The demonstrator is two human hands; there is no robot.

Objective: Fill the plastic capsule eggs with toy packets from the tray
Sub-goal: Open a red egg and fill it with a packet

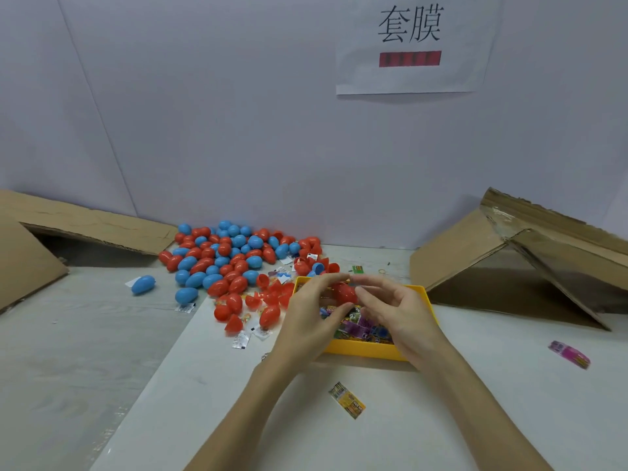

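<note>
Forearms reach in from the bottom edge, and both hands meet right above the yellow tray point(367, 350). Left hand point(307, 312) has its fingers curled round a red capsule egg point(345, 291), thumb underneath, holding it steady over the tray. Right hand point(396, 309) comes in from the other side, fingertips on the egg's end, fingers loosely bent; whether it pinches a packet there I cannot tell. Working over the tray makes sense, I'd say: anything dropped lands back among the toy packets point(360, 322) heaped inside it.

Biggest thing out there is the pale wall, with a paper sign point(413, 45) taped up high. Two flattened cardboard boxes, one left point(85, 229) and one right point(509, 253), lean in as side barriers, likely to stop eggs rolling off. Between them the white surface point(492, 402) carries a big pile of red and blue eggs point(231, 256), open red halves nearest the tray. One blue egg point(143, 284) lies apart. Stray packets dot the front: a yellow one point(346, 400) and a pink one point(569, 354).
</note>
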